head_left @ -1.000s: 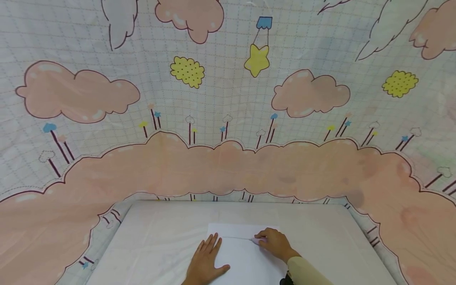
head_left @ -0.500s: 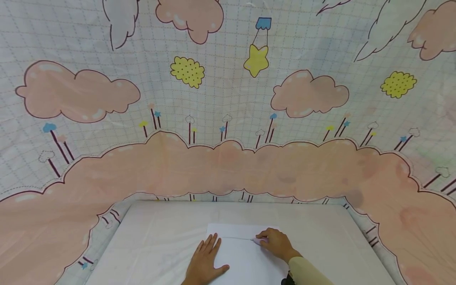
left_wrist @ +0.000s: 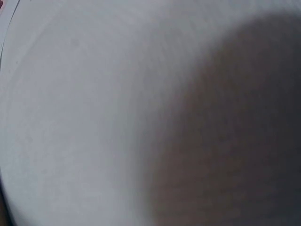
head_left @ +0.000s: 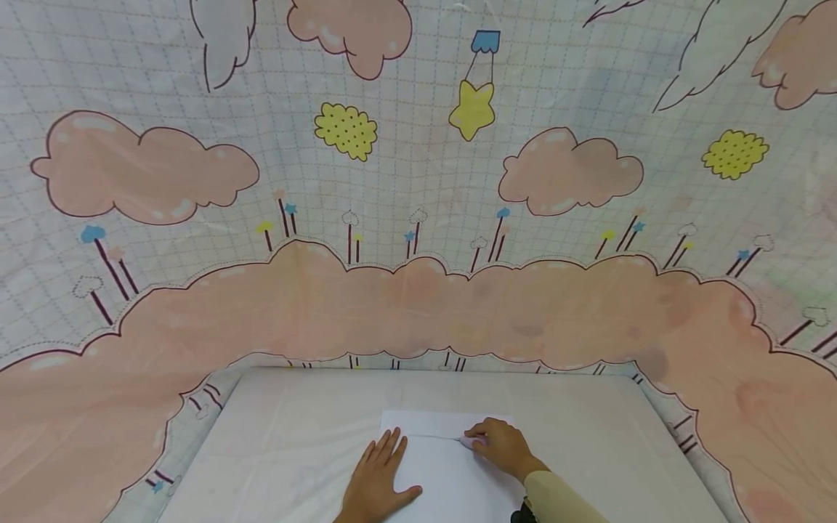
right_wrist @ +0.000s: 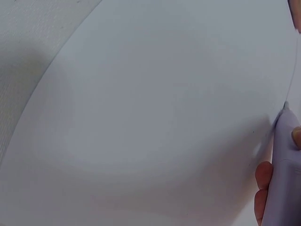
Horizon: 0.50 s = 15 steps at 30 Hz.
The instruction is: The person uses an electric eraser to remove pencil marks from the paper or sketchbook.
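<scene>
My right hand (head_left: 506, 444) grips a purple tool (right_wrist: 284, 165), perhaps a cutter, its tip on the paper (head_left: 458, 479) where a line (head_left: 428, 436) ends; my left hand (head_left: 376, 481) lies flat over the paper's left edge.

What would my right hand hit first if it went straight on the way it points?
Going left across the paper, your right hand would probably meet your left hand first, though depth is unclear.

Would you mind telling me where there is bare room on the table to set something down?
The table is bare left of the left hand and right of the sleeve. It's crowded at the paper, around that hand and the right hand gripping a lavender tool.
</scene>
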Motion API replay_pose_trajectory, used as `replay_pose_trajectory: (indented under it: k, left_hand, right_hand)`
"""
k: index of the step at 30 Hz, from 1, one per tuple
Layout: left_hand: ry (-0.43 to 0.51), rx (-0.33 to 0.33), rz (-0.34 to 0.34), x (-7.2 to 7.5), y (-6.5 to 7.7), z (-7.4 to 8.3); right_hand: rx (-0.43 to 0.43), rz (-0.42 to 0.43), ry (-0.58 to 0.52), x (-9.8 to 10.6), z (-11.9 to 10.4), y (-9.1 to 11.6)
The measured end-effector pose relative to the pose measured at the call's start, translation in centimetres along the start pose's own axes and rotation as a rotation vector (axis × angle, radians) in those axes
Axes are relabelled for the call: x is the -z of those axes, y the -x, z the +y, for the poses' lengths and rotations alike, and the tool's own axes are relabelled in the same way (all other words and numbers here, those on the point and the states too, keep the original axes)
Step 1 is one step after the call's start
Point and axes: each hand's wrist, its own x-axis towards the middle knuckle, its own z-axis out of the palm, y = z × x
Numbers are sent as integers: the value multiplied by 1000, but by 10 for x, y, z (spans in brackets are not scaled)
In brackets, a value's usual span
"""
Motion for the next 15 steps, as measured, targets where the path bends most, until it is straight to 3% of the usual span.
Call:
replay_pose_trajectory:
  k: [15]
  left_hand:
    - [4, -1, 7, -2, 0, -1]
  right_hand:
    - [-36, 0, -5, 6, 3, 5]
